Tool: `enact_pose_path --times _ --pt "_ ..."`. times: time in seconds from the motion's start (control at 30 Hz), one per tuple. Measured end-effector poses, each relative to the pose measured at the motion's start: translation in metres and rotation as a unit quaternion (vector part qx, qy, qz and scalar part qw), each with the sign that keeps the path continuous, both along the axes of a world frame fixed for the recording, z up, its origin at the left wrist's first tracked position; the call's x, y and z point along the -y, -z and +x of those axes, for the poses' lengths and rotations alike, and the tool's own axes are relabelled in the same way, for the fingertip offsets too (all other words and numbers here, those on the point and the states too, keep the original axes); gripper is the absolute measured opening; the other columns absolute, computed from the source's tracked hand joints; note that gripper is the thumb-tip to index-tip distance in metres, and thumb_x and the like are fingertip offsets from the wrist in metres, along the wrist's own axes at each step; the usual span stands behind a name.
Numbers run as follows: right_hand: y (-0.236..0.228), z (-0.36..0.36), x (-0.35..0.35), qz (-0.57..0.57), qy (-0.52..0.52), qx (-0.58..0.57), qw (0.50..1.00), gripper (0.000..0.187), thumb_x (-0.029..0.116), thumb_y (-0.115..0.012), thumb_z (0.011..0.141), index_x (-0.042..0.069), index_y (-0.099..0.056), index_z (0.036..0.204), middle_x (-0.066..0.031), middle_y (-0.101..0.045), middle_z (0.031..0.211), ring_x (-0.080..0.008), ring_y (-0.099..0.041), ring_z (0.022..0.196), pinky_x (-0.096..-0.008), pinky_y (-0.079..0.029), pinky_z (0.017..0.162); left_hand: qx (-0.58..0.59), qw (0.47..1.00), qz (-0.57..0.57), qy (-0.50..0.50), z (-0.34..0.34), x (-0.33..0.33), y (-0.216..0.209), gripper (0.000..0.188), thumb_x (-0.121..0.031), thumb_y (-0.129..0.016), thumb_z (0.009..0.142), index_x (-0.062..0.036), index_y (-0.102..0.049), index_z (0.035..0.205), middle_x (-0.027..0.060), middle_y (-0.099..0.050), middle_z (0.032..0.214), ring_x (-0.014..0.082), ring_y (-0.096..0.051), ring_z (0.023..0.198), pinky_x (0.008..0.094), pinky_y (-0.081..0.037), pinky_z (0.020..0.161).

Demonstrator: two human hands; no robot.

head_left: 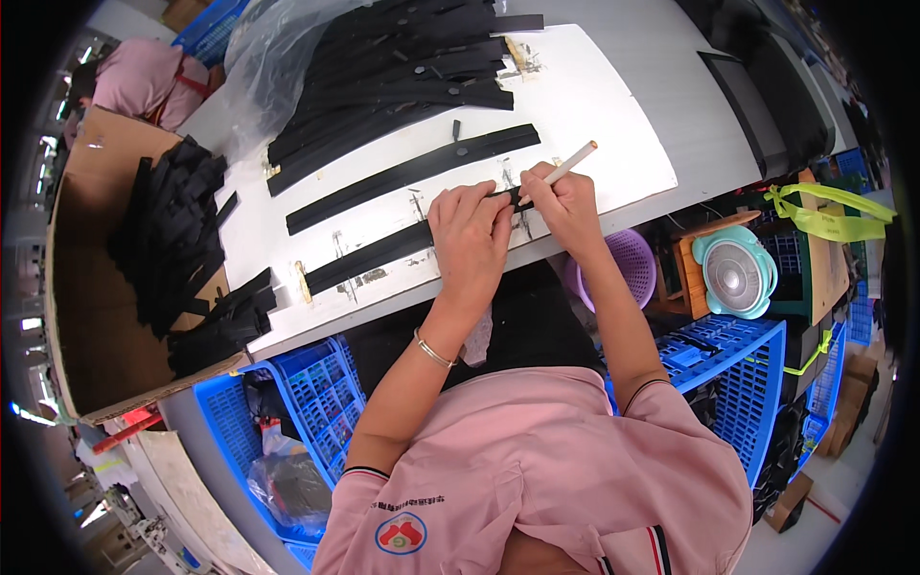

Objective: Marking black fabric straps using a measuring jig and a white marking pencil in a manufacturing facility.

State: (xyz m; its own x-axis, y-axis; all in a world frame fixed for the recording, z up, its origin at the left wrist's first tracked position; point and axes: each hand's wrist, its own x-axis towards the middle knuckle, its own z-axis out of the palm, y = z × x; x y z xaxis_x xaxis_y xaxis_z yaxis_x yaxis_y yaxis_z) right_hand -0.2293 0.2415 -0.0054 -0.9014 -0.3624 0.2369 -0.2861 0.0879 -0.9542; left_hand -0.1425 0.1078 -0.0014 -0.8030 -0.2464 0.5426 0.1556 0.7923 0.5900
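A black fabric strip (369, 259) lies along the near edge of a white board (613, 115). My left hand (470, 235) rests on its right part, fingers stretched out and pressing it flat against the board. In my right hand (567, 206) is a white pencil (572, 163), slanted, its lower end at the strip's right end, beside my left fingertips. The exact tip is hidden by my fingers. A second black strip (412, 179) lies just beyond, with a small dark round piece (461, 151) on it.
A pile of black strips (393, 72) covers the board's far side, beside clear plastic sheeting (278, 57). At left stands a cardboard box (86, 259) with more black pieces. Blue crates (321, 393), a purple basket (623, 268) and a turquoise fan (736, 271) are below the table's level.
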Motion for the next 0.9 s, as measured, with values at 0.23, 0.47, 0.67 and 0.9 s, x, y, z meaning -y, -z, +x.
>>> enact_pose_path --times 0.23,0.47,0.67,0.9 --pt "0.006 -0.006 0.002 0.116 -0.014 -0.071 0.991 0.031 0.026 -0.060 0.097 0.002 -0.068 0.080 -0.0132 -0.066 0.065 -0.0201 -0.067 0.059 -0.0376 -0.048 0.055 -0.012 1.000 -0.020 -0.013 0.001 0.007 0.005 0.018 -0.010 -0.076 0.082 -0.0075 -0.074 0.099 0.0067 -0.070 0.109 0.0286 -0.060 0.109 0.0447 -0.041 0.099" --pt "-0.004 0.000 -0.011 0.005 0.014 0.025 1.000 0.029 0.016 -0.058 0.101 -0.003 -0.069 0.082 -0.0032 -0.065 0.072 -0.0069 -0.052 0.063 -0.0237 -0.041 0.059 0.110 0.992 -0.063 -0.022 0.043 0.010 -0.008 0.040 -0.017 -0.065 0.095 -0.0109 -0.063 0.134 0.0131 -0.047 0.152 0.0362 -0.037 0.144 0.0692 -0.016 0.115" --pt "-0.002 0.004 0.000 -0.024 0.051 0.005 0.998 0.027 0.016 -0.060 0.102 -0.001 -0.071 0.085 0.0004 -0.060 0.070 -0.0050 -0.049 0.062 -0.0226 -0.037 0.057 0.130 0.988 -0.087 0.004 0.011 0.061 -0.001 0.048 -0.030 -0.062 0.099 -0.0080 -0.058 0.141 0.0217 -0.041 0.155 0.0404 -0.032 0.148 0.0712 -0.013 0.116" --pt "-0.001 0.002 0.000 -0.011 0.064 0.035 0.997 0.026 0.021 -0.063 0.103 0.000 -0.074 0.093 0.0001 -0.060 0.069 -0.0030 -0.044 0.058 -0.0204 -0.031 0.052 0.075 0.995 -0.055 -0.023 0.026 0.106 -0.016 0.040 -0.021 -0.062 0.098 -0.0062 -0.062 0.135 0.0205 -0.048 0.151 0.0395 -0.033 0.148 0.0624 -0.012 0.121"
